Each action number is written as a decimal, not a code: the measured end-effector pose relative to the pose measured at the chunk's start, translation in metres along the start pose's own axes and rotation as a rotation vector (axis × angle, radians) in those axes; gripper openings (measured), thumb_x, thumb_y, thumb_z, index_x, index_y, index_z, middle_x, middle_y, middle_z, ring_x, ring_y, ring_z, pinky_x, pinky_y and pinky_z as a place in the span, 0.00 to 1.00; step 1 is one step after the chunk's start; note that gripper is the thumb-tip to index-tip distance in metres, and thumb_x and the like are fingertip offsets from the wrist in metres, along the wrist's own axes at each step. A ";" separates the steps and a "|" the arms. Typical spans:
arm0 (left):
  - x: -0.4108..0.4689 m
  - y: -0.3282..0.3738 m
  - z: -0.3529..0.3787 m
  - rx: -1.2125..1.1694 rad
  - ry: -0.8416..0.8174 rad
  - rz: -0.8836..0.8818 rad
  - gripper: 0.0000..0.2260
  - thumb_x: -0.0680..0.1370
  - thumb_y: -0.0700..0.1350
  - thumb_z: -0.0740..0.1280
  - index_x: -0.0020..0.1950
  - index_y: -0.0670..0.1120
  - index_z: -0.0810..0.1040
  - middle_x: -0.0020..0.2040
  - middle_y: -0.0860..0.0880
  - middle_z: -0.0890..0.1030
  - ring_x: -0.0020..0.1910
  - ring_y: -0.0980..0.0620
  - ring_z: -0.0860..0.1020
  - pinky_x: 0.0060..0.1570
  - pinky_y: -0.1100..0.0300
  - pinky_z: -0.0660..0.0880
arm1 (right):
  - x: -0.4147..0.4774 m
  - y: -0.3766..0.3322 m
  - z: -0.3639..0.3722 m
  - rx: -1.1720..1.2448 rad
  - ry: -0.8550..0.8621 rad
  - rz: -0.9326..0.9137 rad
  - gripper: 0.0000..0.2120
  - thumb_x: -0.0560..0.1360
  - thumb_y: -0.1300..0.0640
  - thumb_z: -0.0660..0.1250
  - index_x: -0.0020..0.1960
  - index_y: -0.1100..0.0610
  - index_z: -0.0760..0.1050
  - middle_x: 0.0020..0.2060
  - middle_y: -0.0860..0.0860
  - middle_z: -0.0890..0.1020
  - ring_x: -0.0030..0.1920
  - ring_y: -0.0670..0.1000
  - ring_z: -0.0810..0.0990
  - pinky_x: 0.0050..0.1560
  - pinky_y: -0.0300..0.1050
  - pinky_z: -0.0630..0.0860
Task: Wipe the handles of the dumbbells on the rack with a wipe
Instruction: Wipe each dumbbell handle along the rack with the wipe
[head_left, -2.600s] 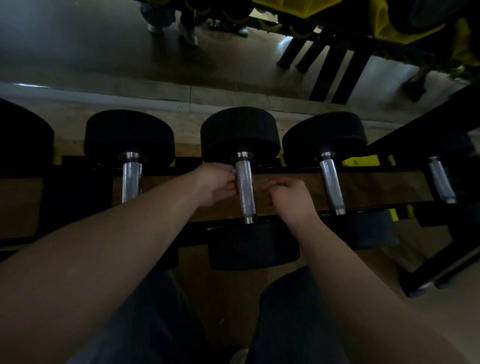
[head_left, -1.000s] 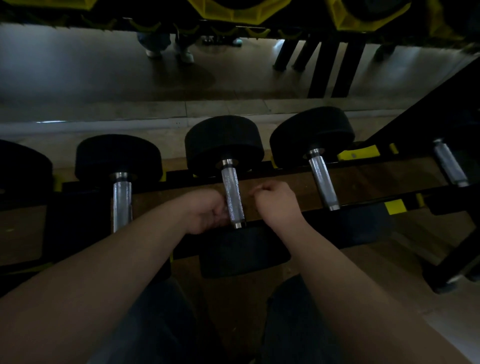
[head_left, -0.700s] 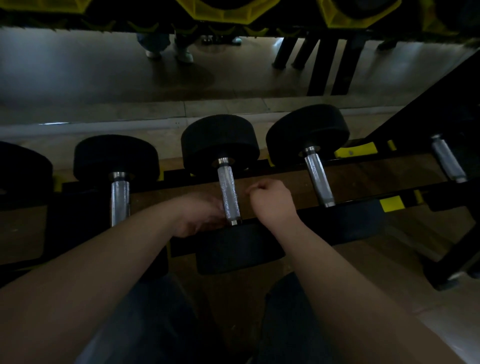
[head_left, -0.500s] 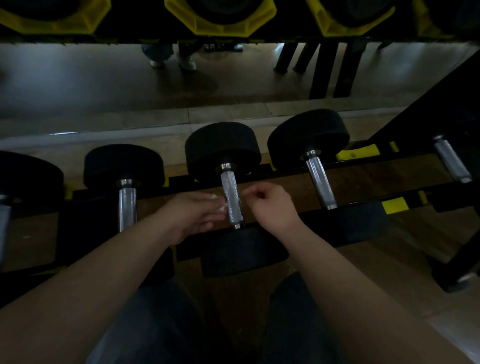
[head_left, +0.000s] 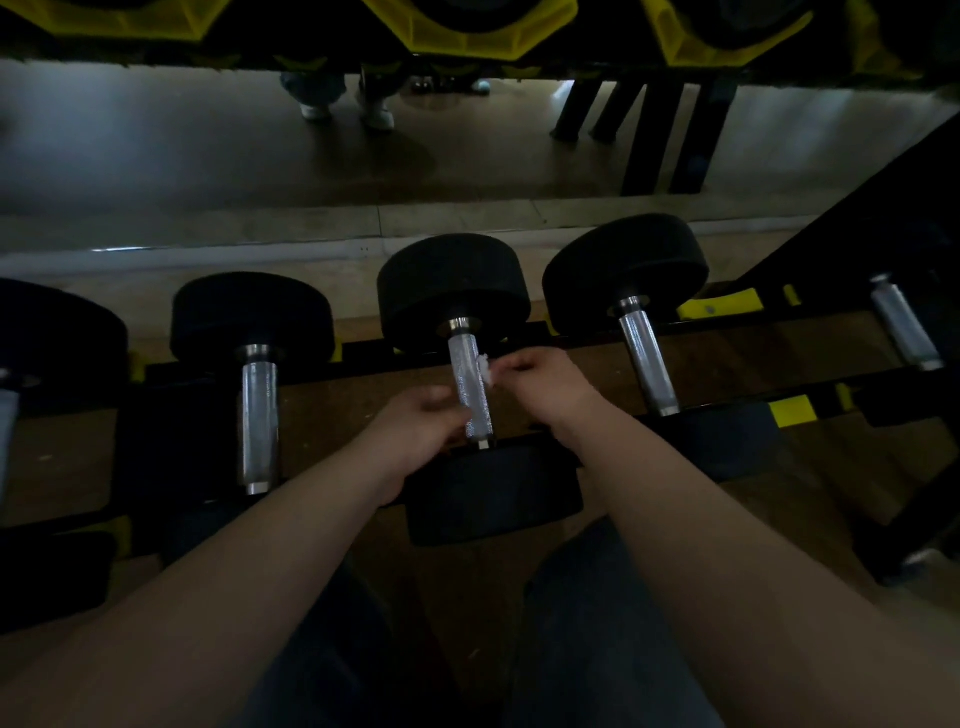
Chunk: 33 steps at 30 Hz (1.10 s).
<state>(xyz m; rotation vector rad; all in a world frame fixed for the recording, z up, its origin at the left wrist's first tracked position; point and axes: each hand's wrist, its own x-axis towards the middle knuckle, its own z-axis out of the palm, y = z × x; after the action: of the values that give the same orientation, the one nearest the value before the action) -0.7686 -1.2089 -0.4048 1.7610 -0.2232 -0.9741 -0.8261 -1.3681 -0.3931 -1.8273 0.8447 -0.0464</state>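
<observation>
Head view: right hand (head_left: 545, 384) pinched white wipe (head_left: 484, 366) against right side of middle dumbbell's (head_left: 452, 291) handle (head_left: 470, 395) on rack (head_left: 363, 361). Left hand (head_left: 415, 431) sat by handle's low end, blurred; could not tell its grip.

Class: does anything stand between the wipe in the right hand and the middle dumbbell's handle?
Nothing visible does. The right hand pinches the wipe at the handle's right edge; the left hand is lower, on its other side.
</observation>
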 end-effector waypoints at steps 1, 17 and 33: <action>-0.002 0.001 0.003 0.030 -0.011 0.019 0.18 0.78 0.47 0.71 0.68 0.52 0.76 0.57 0.50 0.83 0.54 0.52 0.82 0.57 0.54 0.78 | 0.001 0.001 0.000 -0.035 -0.059 0.027 0.05 0.79 0.54 0.69 0.52 0.54 0.83 0.45 0.51 0.84 0.38 0.47 0.78 0.32 0.39 0.72; -0.006 0.002 0.010 -0.102 0.042 -0.025 0.22 0.77 0.40 0.72 0.69 0.54 0.75 0.52 0.49 0.84 0.51 0.48 0.84 0.57 0.47 0.80 | 0.026 -0.002 -0.007 -0.124 -0.256 -0.019 0.07 0.77 0.61 0.69 0.53 0.53 0.84 0.26 0.43 0.79 0.24 0.43 0.69 0.24 0.36 0.64; 0.000 -0.004 0.013 -0.131 0.070 0.024 0.18 0.76 0.40 0.73 0.63 0.56 0.81 0.56 0.53 0.83 0.54 0.51 0.82 0.61 0.47 0.77 | 0.039 0.016 -0.012 -0.412 -0.557 0.069 0.10 0.79 0.64 0.65 0.46 0.51 0.80 0.28 0.49 0.74 0.24 0.45 0.65 0.25 0.38 0.61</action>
<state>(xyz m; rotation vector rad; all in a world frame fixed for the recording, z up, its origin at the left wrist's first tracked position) -0.7786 -1.2160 -0.4099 1.6660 -0.1329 -0.8885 -0.8095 -1.4024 -0.4148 -2.0375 0.5386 0.6954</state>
